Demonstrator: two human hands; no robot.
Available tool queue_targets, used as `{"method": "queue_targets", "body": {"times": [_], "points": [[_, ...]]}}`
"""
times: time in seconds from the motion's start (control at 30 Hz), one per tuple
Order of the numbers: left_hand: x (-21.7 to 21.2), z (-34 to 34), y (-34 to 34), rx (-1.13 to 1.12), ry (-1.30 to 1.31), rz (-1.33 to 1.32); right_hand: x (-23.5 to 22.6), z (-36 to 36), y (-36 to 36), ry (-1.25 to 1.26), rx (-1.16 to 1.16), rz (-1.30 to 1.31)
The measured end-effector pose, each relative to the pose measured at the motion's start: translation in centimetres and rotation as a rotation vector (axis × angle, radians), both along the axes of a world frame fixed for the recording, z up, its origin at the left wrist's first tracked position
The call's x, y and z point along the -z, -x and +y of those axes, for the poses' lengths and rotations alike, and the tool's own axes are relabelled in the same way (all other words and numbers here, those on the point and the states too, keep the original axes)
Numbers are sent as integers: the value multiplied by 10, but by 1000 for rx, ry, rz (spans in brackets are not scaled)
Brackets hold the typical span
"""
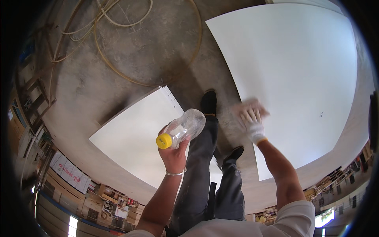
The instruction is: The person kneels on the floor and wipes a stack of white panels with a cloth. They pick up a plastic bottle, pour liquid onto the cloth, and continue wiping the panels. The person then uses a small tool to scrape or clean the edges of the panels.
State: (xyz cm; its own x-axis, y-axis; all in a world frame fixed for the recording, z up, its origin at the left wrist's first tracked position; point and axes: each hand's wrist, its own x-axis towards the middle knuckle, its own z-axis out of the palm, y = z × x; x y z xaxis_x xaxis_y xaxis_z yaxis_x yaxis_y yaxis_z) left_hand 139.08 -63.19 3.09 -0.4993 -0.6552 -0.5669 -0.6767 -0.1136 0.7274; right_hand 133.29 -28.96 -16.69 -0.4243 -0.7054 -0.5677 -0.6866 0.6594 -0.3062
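Observation:
My bare left hand [174, 155] is wrapped round a clear plastic bottle [191, 123] with a yellow cap [164, 140]. The bottle is tilted, its cap toward me, and looks empty or nearly so. In a white glove, my right hand [253, 125] presses a pinkish-brown cloth [259, 108] at the left edge of a large white panel [300, 79]. Motion blurs the cloth and the fingertips. A few small dark marks show on the panel's right part. Below the bottle, on the left, lies a stack of smaller white panels [134, 140] with small holes along one edge.
Loops of hose [148, 83] lie on the concrete floor [158, 47] ahead. My legs and dark shoes [209, 102] stand between the panels. A metal frame [41, 94] is at the far left. Boards and boxes [114, 207] line the background.

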Motion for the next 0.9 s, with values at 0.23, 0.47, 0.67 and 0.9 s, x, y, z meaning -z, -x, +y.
{"method": "queue_targets", "body": {"times": [0.23,0.47,0.67,0.9], "points": [[8,-3,-7,-67,-50,-1,30,-80,91,261,-13,190],[9,-27,27,-33,74,21,61,-254,249,515,91,400],[-1,-42,30,-109,62,76,2,-130,135,121,1,37],[9,-42,24,-58,68,-14,54,-233,238,354,26,300]]}}
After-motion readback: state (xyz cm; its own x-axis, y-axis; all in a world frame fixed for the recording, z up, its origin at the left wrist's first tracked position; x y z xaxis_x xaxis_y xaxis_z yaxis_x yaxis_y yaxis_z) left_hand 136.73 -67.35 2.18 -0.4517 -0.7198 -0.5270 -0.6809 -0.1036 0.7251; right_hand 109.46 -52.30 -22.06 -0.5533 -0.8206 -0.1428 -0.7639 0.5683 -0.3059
